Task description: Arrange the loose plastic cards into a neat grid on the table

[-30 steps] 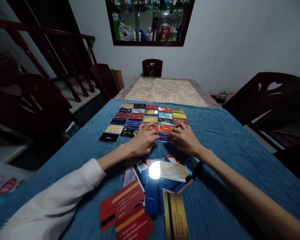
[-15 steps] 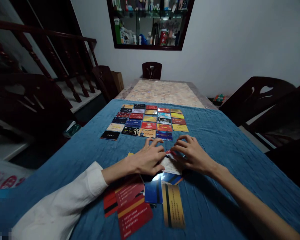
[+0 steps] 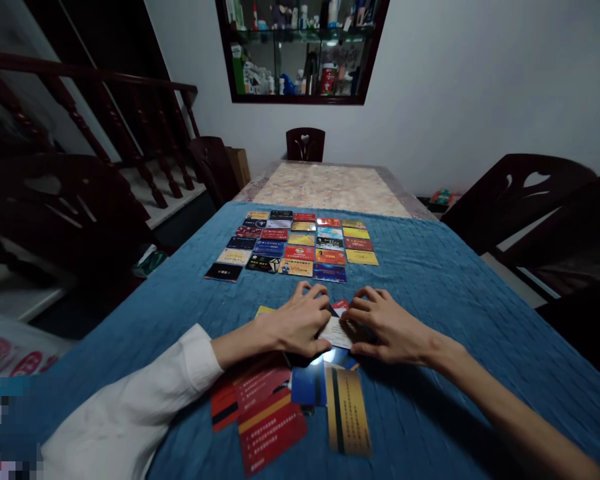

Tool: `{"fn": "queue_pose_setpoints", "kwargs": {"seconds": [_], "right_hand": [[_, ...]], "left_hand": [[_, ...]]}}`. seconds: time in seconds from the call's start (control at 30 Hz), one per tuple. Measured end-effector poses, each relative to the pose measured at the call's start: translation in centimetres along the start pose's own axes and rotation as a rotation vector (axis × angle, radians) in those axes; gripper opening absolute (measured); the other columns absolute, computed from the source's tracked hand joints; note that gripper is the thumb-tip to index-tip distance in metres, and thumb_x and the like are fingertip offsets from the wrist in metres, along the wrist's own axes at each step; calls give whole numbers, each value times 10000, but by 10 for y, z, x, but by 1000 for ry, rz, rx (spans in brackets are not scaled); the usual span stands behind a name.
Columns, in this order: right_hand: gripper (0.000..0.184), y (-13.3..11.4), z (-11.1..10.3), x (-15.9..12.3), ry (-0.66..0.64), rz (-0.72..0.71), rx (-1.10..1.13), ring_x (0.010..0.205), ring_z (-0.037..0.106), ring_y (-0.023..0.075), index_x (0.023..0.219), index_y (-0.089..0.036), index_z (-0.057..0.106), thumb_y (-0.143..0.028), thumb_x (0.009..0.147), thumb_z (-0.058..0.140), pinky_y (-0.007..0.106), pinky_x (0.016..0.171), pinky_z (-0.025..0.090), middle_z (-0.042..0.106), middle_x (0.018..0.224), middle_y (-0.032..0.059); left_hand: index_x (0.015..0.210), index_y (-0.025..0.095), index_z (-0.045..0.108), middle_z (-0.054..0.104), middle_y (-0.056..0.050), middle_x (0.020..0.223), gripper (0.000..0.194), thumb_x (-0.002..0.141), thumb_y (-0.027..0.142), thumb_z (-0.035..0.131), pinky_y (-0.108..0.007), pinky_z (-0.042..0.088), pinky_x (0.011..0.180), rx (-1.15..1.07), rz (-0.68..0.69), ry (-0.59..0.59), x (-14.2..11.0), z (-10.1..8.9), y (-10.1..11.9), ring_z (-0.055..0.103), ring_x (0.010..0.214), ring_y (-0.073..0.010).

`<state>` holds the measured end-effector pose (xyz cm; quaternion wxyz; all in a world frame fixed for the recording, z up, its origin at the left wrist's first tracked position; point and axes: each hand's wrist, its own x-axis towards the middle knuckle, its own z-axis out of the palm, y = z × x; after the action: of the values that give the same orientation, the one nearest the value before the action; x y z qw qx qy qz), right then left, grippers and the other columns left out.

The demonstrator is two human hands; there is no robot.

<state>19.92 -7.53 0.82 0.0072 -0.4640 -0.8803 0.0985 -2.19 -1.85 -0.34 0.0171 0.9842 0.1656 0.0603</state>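
Both my hands are over a loose pile of plastic cards on the blue cloth. My left hand lies on the pile's left side, fingers bent and apart, thumb at the near edge of a white card. On the right side, my right hand has its curved fingers over that card's right end, its thumb lower and apart from them. Part of a red card shows between the hands. Nearer me lie a gold card, a blue card and a red card with print. The palms hide other cards.
Beyond my hands, several cards lie face up in rows. A patterned cover shows past the blue cloth. Dark wooden chairs stand around the table, and a stair railing runs at the left.
My right hand has shifted slightly down and its thumb now shows beside the white card. Less of that card is visible, while more of the red card behind it shows.
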Motion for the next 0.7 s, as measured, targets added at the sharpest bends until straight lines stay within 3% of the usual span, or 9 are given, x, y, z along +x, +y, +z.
{"fn": "queue_pose_setpoints", "kwargs": {"seconds": [0.2, 0.43, 0.7], "right_hand": [[369, -1, 0, 0, 12, -10, 0, 1115, 482, 347, 1096, -208, 663, -379, 772, 702, 510, 896, 380, 659, 1115, 121], [228, 8, 3, -1, 106, -79, 51, 1038, 515, 293, 1040, -227, 692, -352, 880, 588, 464, 873, 396, 681, 1007, 100], [315, 20, 4, 3, 204, -89, 132, 979, 576, 234, 1051, -218, 699, -354, 1013, 417, 438, 895, 422, 703, 967, 89]], "left_hand": [[882, 133, 678, 652, -143, 1037, 258, 841, 386, 648, -523, 355, 990, 36, 35, -7, 0, -1, 2, 452, 1189, -329], [824, 176, 713, 693, -97, 872, 214, 876, 359, 615, -495, 353, 969, -19, 36, 18, -1, -4, -7, 476, 1181, -325], [824, 200, 720, 719, -41, 862, 238, 946, 217, 516, -418, 349, 1010, -190, -32, 39, 0, -10, -25, 526, 1137, -240]]}}
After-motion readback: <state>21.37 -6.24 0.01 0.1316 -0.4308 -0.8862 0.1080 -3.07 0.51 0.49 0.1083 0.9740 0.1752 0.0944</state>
